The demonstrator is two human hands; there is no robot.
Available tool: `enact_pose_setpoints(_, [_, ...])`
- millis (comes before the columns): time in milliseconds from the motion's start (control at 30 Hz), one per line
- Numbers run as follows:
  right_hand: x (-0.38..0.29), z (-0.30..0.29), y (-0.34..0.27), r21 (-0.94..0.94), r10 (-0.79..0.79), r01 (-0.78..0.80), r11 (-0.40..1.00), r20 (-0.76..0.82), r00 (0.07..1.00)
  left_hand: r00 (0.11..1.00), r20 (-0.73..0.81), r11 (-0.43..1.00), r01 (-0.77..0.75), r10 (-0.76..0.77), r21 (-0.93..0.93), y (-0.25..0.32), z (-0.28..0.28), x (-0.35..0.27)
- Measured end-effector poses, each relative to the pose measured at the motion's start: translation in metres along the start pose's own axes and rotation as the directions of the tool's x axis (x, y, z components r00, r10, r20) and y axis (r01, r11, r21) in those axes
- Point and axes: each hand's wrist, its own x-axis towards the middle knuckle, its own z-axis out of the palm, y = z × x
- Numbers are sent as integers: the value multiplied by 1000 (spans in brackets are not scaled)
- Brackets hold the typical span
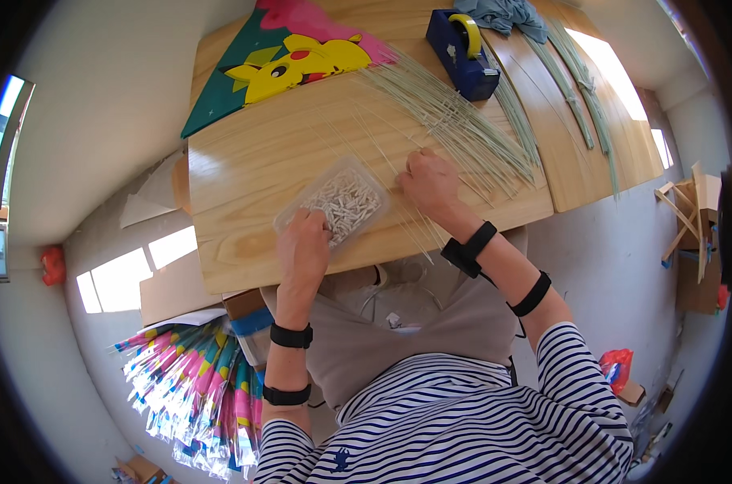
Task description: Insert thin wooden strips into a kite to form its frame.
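Note:
My left hand (305, 242) reaches over the near left edge of a clear plastic tub (375, 219), its fingertips among short white tube-like pieces (349, 199). Whether it pinches one is hidden. To the right of the tub, my right hand (427, 184) rests with bent fingers over thin pale rods (372, 140) on the wooden table (245, 199); whether it grips one cannot be told. A wide bundle of thin pale green rods (456, 115) lies spread beyond and to the right of that hand.
A blue tape dispenser (478, 75) stands behind the rods. Printed fabric with a yellow cartoon figure (305, 66) lies at the far left. Further rod bundles (583, 85) and a grey-blue cloth (511, 15) are at the far right. Packed colourful items (197, 387) sit below, left of the table.

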Motion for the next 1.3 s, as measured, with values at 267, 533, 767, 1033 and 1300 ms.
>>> enact_pose_setpoints(267, [5,23,0,86,24,-27,996,30,999,997,-72,987,-2,-9,-161,5,-5,2])
enact_pose_setpoints(533, [5,7,5,372,38,-27,928,-23,999,997,-59,974,-53,41,-222,-1,9,10])
enact_pose_setpoints(767, [4,-2,8,563,-20,58,824,-72,997,988,-151,859,-43,-40,-511,-14,8,11])
enact_pose_setpoints(1033, [-20,-65,-29,778,-42,-286,559,371,928,943,156,159,209,-292,-965,2,-28,-4])
enact_pose_setpoints(1300, [-109,-102,-24,689,-136,-148,710,340,930,968,212,-121,197,-131,-973,34,-37,-39])
